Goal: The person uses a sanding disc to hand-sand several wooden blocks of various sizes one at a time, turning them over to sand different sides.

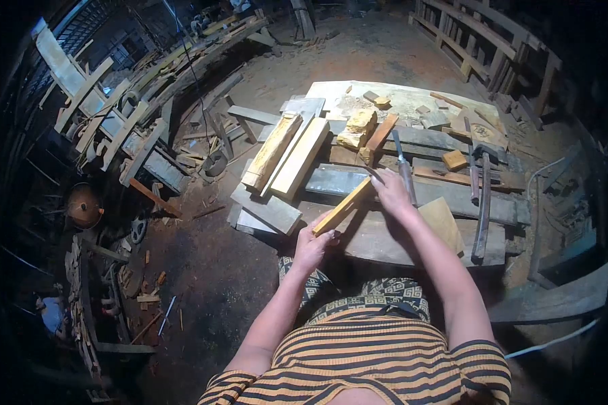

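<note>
A narrow yellow wood strip (344, 206) slants away from me above the near edge of the workbench (375, 236). My left hand (310, 248) is closed around its near end. At the strip's far end is my right hand (390, 192), fingers closed, with a thin dark piece (371, 173) poking out that I cannot identify. Just right of this hand lies a chisel (405, 172), its blade pointing away. A thin square board (442, 224) rests under my right forearm. Two long-handled hammers (483, 202) lie further right.
Pale timber beams (302, 158) are stacked at the bench's left. Behind my hands sit a rough yellow block (358, 128), a reddish stick (383, 131) and a small block (454, 160). A rack of planks (483, 40) stands far right. Scrap wood (148, 297) litters the left floor.
</note>
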Demonstrator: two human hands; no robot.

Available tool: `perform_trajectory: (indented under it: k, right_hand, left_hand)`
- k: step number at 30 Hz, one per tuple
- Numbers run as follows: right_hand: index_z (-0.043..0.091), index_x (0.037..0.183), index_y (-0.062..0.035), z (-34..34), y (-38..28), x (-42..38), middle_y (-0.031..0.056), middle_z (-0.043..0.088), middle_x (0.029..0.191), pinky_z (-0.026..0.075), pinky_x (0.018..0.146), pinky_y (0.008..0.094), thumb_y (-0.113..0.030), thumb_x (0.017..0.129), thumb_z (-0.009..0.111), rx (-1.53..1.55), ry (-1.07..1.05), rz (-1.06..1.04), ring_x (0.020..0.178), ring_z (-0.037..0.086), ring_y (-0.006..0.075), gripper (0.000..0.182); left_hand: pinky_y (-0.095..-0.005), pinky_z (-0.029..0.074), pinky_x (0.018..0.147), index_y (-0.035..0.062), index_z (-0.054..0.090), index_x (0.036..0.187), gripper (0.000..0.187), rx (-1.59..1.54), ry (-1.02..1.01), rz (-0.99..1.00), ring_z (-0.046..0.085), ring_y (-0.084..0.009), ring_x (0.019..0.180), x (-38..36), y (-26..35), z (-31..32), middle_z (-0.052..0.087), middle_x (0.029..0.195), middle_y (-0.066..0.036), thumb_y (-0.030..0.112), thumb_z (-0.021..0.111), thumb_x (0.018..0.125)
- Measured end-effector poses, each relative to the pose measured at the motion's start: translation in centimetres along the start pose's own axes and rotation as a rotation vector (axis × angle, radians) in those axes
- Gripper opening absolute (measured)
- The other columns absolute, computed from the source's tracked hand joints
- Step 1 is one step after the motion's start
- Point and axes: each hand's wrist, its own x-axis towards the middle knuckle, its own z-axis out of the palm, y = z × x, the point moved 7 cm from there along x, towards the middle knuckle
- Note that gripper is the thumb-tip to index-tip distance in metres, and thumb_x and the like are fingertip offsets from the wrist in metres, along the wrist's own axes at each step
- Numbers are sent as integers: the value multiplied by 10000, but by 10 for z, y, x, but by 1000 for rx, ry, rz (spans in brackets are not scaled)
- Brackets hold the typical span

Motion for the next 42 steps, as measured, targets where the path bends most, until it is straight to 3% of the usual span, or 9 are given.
perform_trajectory:
  k: [2,4,13,25,29,32,35,38,42]
  right_hand:
    - [583,1180,-64,6,-4,-7,167,583,1194,318,1051,424,-285,929,429,63,-40,217,1209,470,311,368]
    - [582,1161,-50,0,-41,-26,170,583,1191,323,1039,447,-281,925,422,-86,224,-65,1192,487,306,366]
    - [596,1192,-89,24,-148,-94,125,553,1272,317,1037,454,-271,890,562,70,-143,-656,1224,478,279,354]
    - [606,1144,-100,13,-106,-55,130,603,1165,355,1000,432,-266,888,530,-113,-8,-591,1145,520,297,314]
    - [565,1241,-104,7,-9,-5,138,532,1301,294,1079,403,-250,929,457,-74,107,-99,1244,456,292,361]
    - [564,1215,-41,5,8,-1,192,550,1250,368,1029,378,-226,935,460,281,165,93,1216,478,320,351]
    - [574,1176,-15,-8,-67,-41,198,577,1189,388,983,423,-143,921,476,107,420,-334,1161,512,351,302]
    - [580,1183,-69,0,-143,-98,169,575,1210,371,989,452,-93,771,583,70,201,-751,1178,521,288,413]
    - [552,1238,-109,25,-123,-100,120,501,1334,283,1079,459,-111,736,598,-17,96,-746,1262,452,285,505]
  left_hand:
    - [-303,539,766,13,486,1307,469,5,6,10,616,-155,909,-1,-2,-1,601,1139,-84,19,555,843]
    - [-303,537,771,12,485,1308,476,8,17,25,615,-155,907,-1,0,-4,601,1135,-83,19,557,837]
    - [-266,484,671,-12,636,943,149,157,52,172,603,-116,807,-4,-10,-11,651,893,-40,26,574,814]
    - [-270,459,671,-12,588,1159,321,307,113,167,542,-90,731,-3,-15,-2,607,793,-30,171,582,895]
    - [-260,458,672,-4,590,1172,334,407,103,210,544,-98,724,-7,1,7,609,804,-15,208,577,915]
    - [-254,470,690,13,599,1165,317,228,140,32,566,-103,764,1,-20,-3,629,862,-23,212,572,920]
    - [-280,505,671,26,589,1152,288,-358,350,-168,623,-145,823,9,-48,-19,641,958,-57,187,559,915]
    - [-352,542,677,5,590,1060,277,-831,246,-355,640,-222,841,14,-65,-21,648,980,-109,234,511,924]
    - [-296,482,496,20,591,990,219,-1047,269,-557,569,-184,618,3,-55,-9,611,814,-65,196,491,907]
